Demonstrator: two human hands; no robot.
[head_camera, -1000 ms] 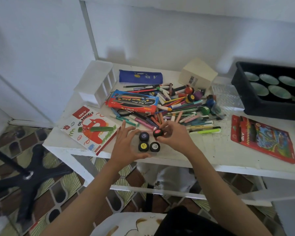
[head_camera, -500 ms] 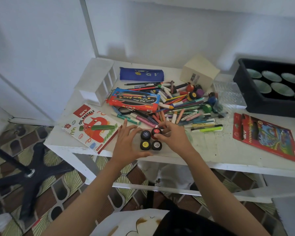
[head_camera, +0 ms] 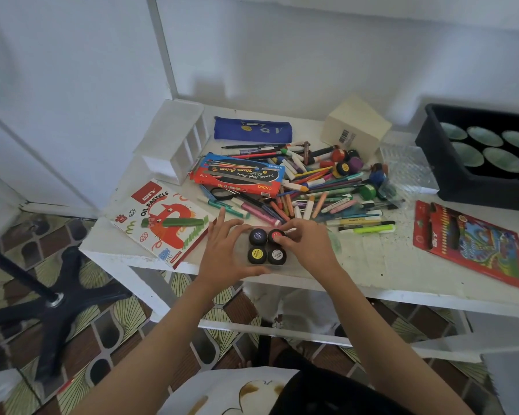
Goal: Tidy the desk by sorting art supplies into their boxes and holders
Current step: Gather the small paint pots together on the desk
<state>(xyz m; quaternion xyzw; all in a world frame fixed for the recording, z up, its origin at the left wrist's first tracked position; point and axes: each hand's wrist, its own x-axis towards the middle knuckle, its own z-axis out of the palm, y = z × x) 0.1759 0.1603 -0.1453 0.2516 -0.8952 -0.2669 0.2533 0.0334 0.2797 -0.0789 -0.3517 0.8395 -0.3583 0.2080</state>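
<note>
Four small black paint jars stand in a two-by-two block in a clear holder (head_camera: 267, 265) near the desk's front edge. Their lids are blue (head_camera: 258, 236), red (head_camera: 276, 234), yellow (head_camera: 256, 254) and white (head_camera: 277, 255). My left hand (head_camera: 225, 253) cups the holder's left side, with the thumb along the front and the fingers behind. The fingertips of my right hand (head_camera: 309, 244) pinch the red-lidded jar at the back right. More loose paint jars (head_camera: 345, 167) lie in the pile farther back.
A heap of pens and crayons (head_camera: 327, 187) fills the middle, with a water colour box (head_camera: 240, 176) and a blue pencil case (head_camera: 252, 130). Oil pastels box (head_camera: 165, 223) lies left, white organiser (head_camera: 177, 139) back left. A coloured pencil box (head_camera: 471, 244) and black crate (head_camera: 477, 163) sit right.
My right hand has brought the red-lidded jar down into the back-right spot beside the blue-lidded one. My left hand has stayed around the holder.
</note>
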